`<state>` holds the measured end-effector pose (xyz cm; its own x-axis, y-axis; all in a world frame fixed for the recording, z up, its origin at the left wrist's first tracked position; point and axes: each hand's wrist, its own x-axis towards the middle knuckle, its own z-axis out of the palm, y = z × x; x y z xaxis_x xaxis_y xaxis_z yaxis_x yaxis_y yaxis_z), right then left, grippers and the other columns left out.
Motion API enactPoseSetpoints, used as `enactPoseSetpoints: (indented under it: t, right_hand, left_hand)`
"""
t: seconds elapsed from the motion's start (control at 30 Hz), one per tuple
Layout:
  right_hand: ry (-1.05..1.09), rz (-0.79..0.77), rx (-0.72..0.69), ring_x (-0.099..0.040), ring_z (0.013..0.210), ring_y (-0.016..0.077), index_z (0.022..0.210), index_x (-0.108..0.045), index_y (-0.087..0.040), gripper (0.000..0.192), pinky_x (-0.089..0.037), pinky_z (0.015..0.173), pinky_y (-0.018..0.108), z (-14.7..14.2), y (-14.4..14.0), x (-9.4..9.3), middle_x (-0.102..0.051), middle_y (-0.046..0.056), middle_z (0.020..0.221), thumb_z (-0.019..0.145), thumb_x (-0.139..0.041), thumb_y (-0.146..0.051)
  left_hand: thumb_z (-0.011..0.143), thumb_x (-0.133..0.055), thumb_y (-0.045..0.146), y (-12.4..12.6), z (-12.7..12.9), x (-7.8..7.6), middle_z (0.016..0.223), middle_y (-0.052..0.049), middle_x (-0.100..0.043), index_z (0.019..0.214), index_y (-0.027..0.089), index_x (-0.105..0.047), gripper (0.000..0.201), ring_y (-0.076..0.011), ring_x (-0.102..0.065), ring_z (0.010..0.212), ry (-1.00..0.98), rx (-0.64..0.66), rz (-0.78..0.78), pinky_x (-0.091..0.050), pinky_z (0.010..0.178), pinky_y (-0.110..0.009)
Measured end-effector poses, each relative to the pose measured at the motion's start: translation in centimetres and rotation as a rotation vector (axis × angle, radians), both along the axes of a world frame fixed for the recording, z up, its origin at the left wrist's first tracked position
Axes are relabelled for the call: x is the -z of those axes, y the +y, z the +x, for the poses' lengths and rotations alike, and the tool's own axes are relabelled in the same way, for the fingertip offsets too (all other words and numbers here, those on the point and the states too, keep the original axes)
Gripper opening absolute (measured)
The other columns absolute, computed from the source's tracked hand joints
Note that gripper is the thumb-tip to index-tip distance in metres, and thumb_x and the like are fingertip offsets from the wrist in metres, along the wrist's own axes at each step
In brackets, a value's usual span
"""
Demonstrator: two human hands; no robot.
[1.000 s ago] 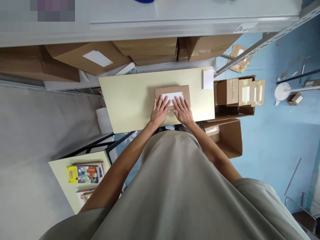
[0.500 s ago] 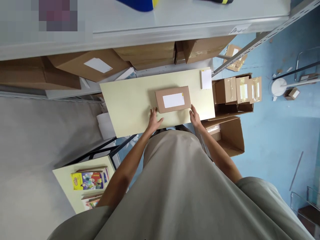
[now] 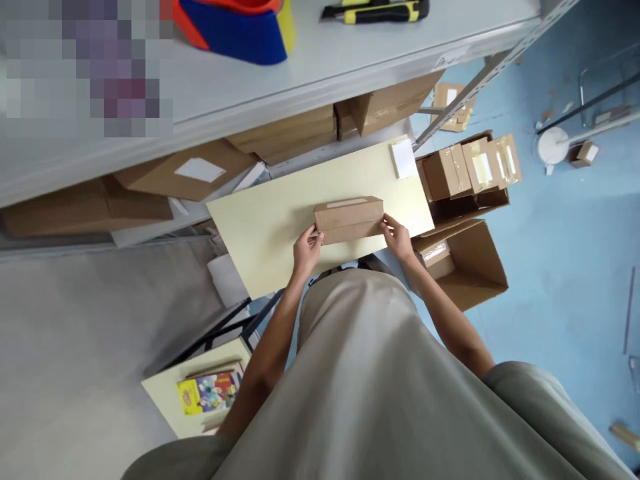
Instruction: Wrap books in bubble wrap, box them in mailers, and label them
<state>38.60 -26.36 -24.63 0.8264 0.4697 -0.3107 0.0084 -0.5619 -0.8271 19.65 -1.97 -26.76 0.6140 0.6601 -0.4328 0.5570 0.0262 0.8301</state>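
One cardboard box [image 3: 350,220] is over the pale table [image 3: 260,227], tipped up on its near long edge so that its long side faces the camera and its top, with a white label, is turned away. The left hand [image 3: 306,250] grips the left end of the box and the right hand [image 3: 399,237] grips the right end, fingers closed around the corners; holding both ends this way looks suited to steadying the box while it is tilted or lifted off the table.

A small white pad [image 3: 403,159] lies at the far right corner of the table, well apart from the box.

To the right, on the blue floor, an open carton [image 3: 470,180] holds three taped boxes side by side, and a second open carton [image 3: 475,267] stands nearer. On the shelf [image 3: 350,60] above lie one yellow-and-black knife [image 3: 375,10] and one blue and orange thing, only partly in view. Several larger brown boxes [image 3: 200,175] sit under the shelf. A stack of coloured books [image 3: 210,393] rests on a lower table to the left.
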Motion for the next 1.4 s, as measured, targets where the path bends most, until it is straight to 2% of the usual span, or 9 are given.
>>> enactPoseSetpoints:
  t: [0.1,0.23,0.37,0.53,0.77,0.93,1.17,1.3,1.4]
  right_hand:
    - [0.048,0.002,0.045,-0.080,0.132,0.0412,0.153,-0.075,-0.018,0.085,-0.067,0.114,0.061,-1.5,0.4,0.2,-0.081,0.021,0.146,0.102,-0.060,-0.085]
    - [0.043,-0.049,0.104,-0.081,0.128,0.0391,0.150,-0.076,-0.022,0.068,-0.069,0.110,0.057,-3.9,-0.6,-1.2,-0.082,0.018,0.144,0.108,-0.060,-0.073]
    - [0.051,-0.053,0.248,-0.083,0.122,0.0350,0.144,-0.078,-0.027,0.056,-0.069,0.106,0.052,-4.7,-3.7,-2.6,-0.083,0.013,0.143,0.109,-0.062,-0.069]
    - [0.074,0.030,0.487,-0.082,0.110,0.0331,0.128,-0.081,-0.026,0.056,-0.069,0.101,0.050,-1.1,-9.5,-2.8,-0.087,0.012,0.126,0.108,-0.060,-0.074]
    - [0.085,0.098,0.688,-0.079,0.121,0.0340,0.136,-0.077,-0.023,0.064,-0.066,0.108,0.052,7.4,-18.7,-1.5,-0.083,0.017,0.136,0.107,-0.060,-0.077]
    - [0.183,0.166,0.695,-0.073,0.139,0.0360,0.144,-0.074,-0.022,0.066,-0.060,0.119,0.055,11.9,-20.5,0.9,-0.079,0.017,0.147,0.107,-0.058,-0.074]
    - [0.381,0.263,0.731,-0.076,0.127,0.0290,0.127,-0.071,-0.025,0.054,-0.065,0.112,0.049,16.8,-16.6,8.4,-0.081,0.012,0.130,0.102,-0.059,-0.071]
    - [0.543,0.230,0.787,-0.069,0.148,0.0318,0.143,-0.067,-0.022,0.067,-0.062,0.119,0.053,19.1,-14.8,13.1,-0.074,0.020,0.149,0.099,-0.059,-0.071]
    - [0.544,0.201,0.727,-0.058,0.163,0.0332,0.161,-0.058,-0.017,0.081,-0.055,0.128,0.058,19.3,-14.9,14.6,-0.060,0.025,0.170,0.099,-0.059,-0.069]
  left_hand:
    - [0.103,-0.075,0.034,0.5,-0.3,-0.1,0.138,-0.021,-0.083,0.136,0.015,-0.079,0.038,-0.0294,-0.084,0.117,0.003,0.022,0.022,-0.071,0.104,-0.043]
    - [0.105,-0.071,0.040,0.7,-0.2,-0.8,0.137,-0.020,-0.083,0.136,0.016,-0.078,0.039,-0.0304,-0.084,0.118,0.034,0.082,0.076,-0.070,0.105,-0.044]
    - [0.107,-0.070,0.050,-0.6,2.5,-2.0,0.136,-0.018,-0.082,0.138,0.019,-0.077,0.044,-0.0300,-0.083,0.118,0.014,0.197,0.130,-0.071,0.103,-0.043]
    - [0.110,-0.067,0.049,-5.4,9.6,-4.4,0.133,-0.016,-0.082,0.144,0.023,-0.075,0.044,-0.0301,-0.082,0.119,-0.018,0.348,0.260,-0.069,0.107,-0.045]
    - [0.111,-0.067,0.041,-15.3,24.3,-6.2,0.151,-0.017,-0.073,0.158,0.024,-0.069,0.050,-0.0334,-0.074,0.138,-0.040,0.588,0.353,-0.062,0.122,-0.046]
    - [0.111,-0.065,0.034,-18.2,35.2,-3.7,0.158,-0.019,-0.067,0.163,0.018,-0.064,0.054,-0.0379,-0.061,0.156,-0.041,0.725,0.392,-0.046,0.138,-0.050]
    - [0.103,-0.068,0.025,-16.1,46.0,5.1,0.169,-0.023,-0.062,0.164,0.009,-0.061,0.063,-0.0413,-0.051,0.167,0.019,0.825,0.306,-0.032,0.146,-0.057]
    - [0.099,-0.069,0.020,-16.4,46.7,7.5,0.181,-0.021,-0.052,0.164,0.010,-0.062,0.066,-0.0430,-0.033,0.178,0.058,0.799,0.213,-0.022,0.150,-0.063]
    - [0.103,-0.062,0.019,-17.0,43.3,5.9,0.182,-0.018,-0.052,0.166,0.011,-0.062,0.063,-0.0387,-0.034,0.178,0.033,0.751,0.235,-0.021,0.150,-0.061]
